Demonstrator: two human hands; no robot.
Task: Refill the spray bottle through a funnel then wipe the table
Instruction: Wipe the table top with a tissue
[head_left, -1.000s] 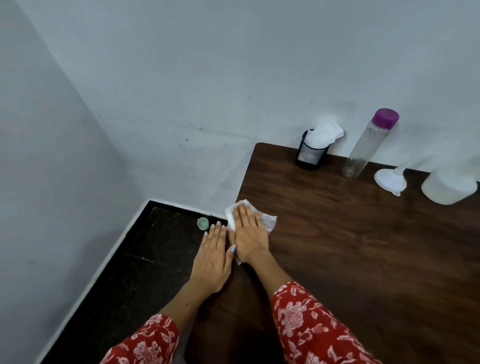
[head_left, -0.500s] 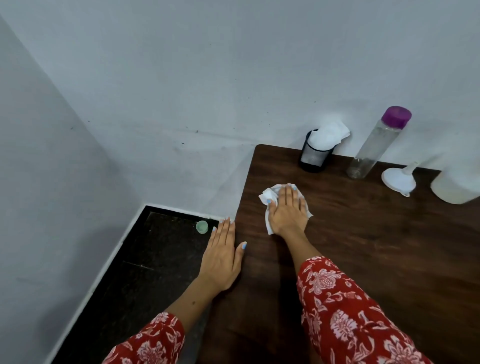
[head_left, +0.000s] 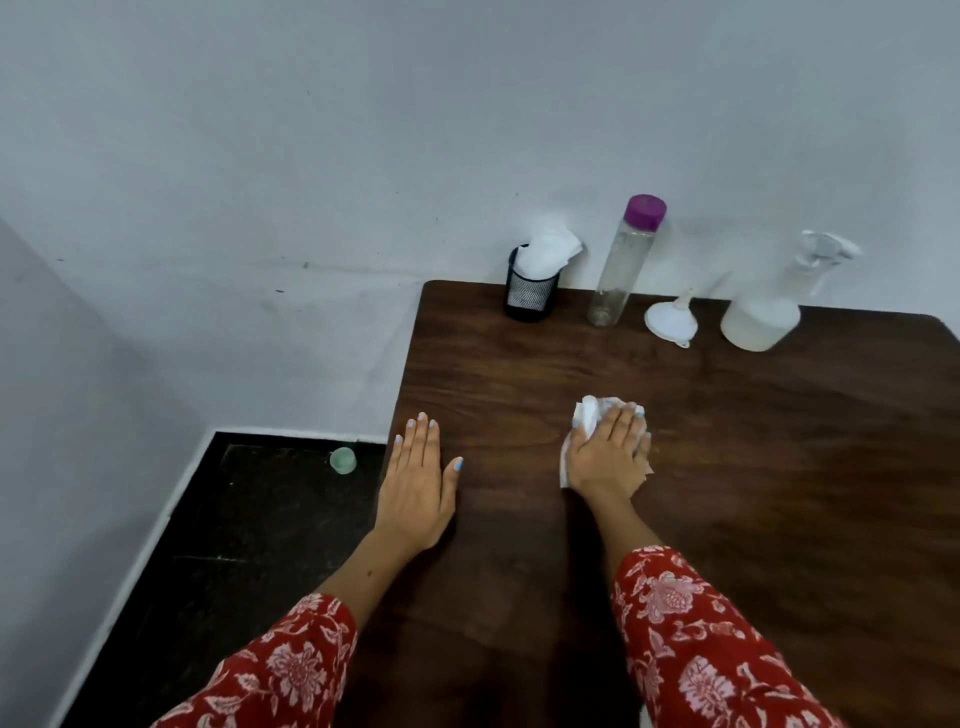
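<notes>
Currently the right hand (head_left: 607, 452) is palm-down on a crumpled white tissue (head_left: 589, 415), fingers curled loosely over it and pressing it to the dark wood table (head_left: 779, 493). Tissue pokes out past the fingertips at 12 o'clock and along the hand's 9 o'clock side.

Left hand (head_left: 421, 488) lies flat and spread on the table at the 9 o'clock edge, gripping nothing, fingers pointing to 12. It sits well apart from the right hand.

Along the table's 12 o'clock edge, against the white wall (head_left: 363, 156), running from 11 toward 1 o'clock:
- black mesh cup (head_left: 530, 299), stuffed with white tissues (head_left: 550, 252)
- clear bottle (head_left: 618, 275), upright, purple cap (head_left: 645, 210)
- white funnel (head_left: 671, 319), lying wide mouth down, spout tilted up toward 12
- spray bottle (head_left: 763, 317), translucent white, upright, trigger head on, just beside the funnel at its 3 o'clock

Can't tell the liquid level in the spray bottle; the clear bottle looks nearly empty.

Off the table at 9 o'clock of the left hand, a small pale green cap (head_left: 343, 460) lies on the black floor (head_left: 234, 545) near the wall base.

Both forearms wear red floral sleeves (head_left: 701, 649).
</notes>
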